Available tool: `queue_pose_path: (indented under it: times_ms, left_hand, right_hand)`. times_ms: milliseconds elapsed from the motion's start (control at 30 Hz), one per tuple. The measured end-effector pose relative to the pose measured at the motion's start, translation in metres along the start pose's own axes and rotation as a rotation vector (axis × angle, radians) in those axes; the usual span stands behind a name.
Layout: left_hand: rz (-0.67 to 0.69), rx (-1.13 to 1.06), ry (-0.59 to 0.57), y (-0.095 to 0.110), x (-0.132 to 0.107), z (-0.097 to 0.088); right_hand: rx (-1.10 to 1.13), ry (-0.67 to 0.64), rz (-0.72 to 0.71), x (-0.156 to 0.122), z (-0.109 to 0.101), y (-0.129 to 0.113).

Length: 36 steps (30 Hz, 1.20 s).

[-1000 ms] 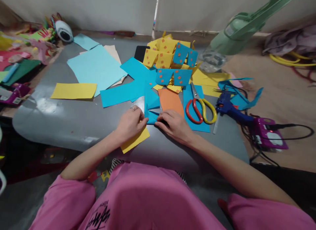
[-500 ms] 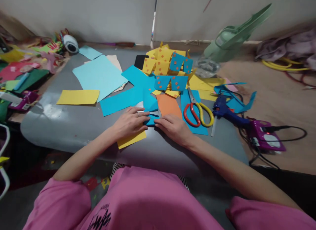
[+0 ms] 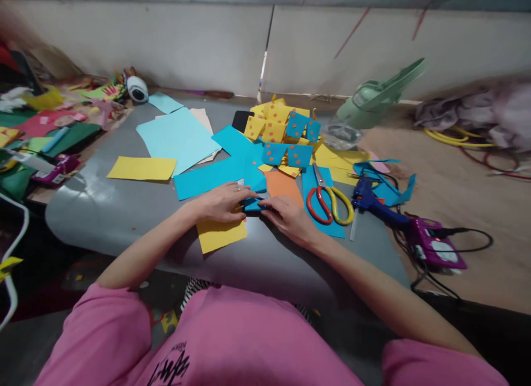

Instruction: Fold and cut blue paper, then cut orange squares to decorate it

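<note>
A small folded piece of blue paper [image 3: 254, 204] lies on the grey table near its front edge, between my two hands. My left hand [image 3: 222, 202] holds its left side against the table, fingers over the top and thumb lower down. My right hand [image 3: 286, 215] pinches the right end, fingers curled. Below my left hand is a yellow paper piece [image 3: 222, 236], partly covered by it. An orange paper [image 3: 284, 187] rests just beyond my right hand. Scissors [image 3: 329, 203] with one red and one yellow handle lie to the right on blue paper.
Yellow and blue folded paper shapes with orange dots [image 3: 286, 131] are piled at the back. Light blue sheets [image 3: 176, 134] and a yellow strip [image 3: 141, 168] lie left. Right of the scissors are a blue glue gun [image 3: 379, 203], a purple power strip [image 3: 435, 245] and cables.
The view has tilted up, so the table sits lower in the picture. Both hands stay at the blue paper, their fingers slightly shifted; more of the yellow piece below my left hand shows.
</note>
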<state>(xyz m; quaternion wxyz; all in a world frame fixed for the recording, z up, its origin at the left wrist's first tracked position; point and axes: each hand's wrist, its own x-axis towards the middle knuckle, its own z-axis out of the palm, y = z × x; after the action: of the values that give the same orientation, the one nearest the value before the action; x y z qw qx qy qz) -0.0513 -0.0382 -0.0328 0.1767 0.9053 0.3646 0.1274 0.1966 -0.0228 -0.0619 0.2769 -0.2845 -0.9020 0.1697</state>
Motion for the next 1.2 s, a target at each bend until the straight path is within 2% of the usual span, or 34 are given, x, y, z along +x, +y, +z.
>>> queue_pose_path:
  times_ms: [100, 233, 300, 367, 467, 567, 767, 900, 1067, 1200]
  left_hand:
    - [-0.063, -0.067, 0.096, -0.004, 0.009, -0.009]
    - [-0.179, -0.317, 0.308, 0.002, 0.033, -0.039]
    - [-0.239, -0.462, 0.32, 0.008, 0.045, -0.057]
    - [-0.318, -0.59, 0.274, 0.014, 0.055, -0.071]
    - [-0.39, -0.756, 0.195, 0.016, 0.064, -0.08]
    - [-0.423, -0.803, 0.171, 0.009, 0.07, -0.076]
    - [-0.428, -0.888, 0.197, -0.013, 0.082, -0.059]
    - [-0.383, -0.938, 0.157, -0.012, 0.086, -0.051]
    - [-0.375, -0.853, 0.239, -0.009, 0.085, -0.042]
    - [-0.375, -0.929, 0.251, -0.011, 0.085, -0.036]
  right_hand:
    - [0.181, 0.068, 0.158, 0.013, -0.017, -0.005]
    - [0.482, 0.196, 0.356, 0.034, -0.047, -0.012]
    - [0.58, 0.254, 0.414, 0.04, -0.056, -0.012]
    - [0.653, 0.298, 0.47, 0.044, -0.06, -0.009]
    - [0.783, 0.326, 0.55, 0.044, -0.057, -0.002]
    - [0.833, 0.288, 0.585, 0.042, -0.051, 0.002]
    - [0.753, 0.269, 0.586, 0.039, -0.046, 0.009]
    - [0.733, 0.297, 0.584, 0.039, -0.044, 0.014]
    - [0.723, 0.299, 0.555, 0.037, -0.04, 0.016]
    - [0.708, 0.346, 0.574, 0.037, -0.036, 0.017]
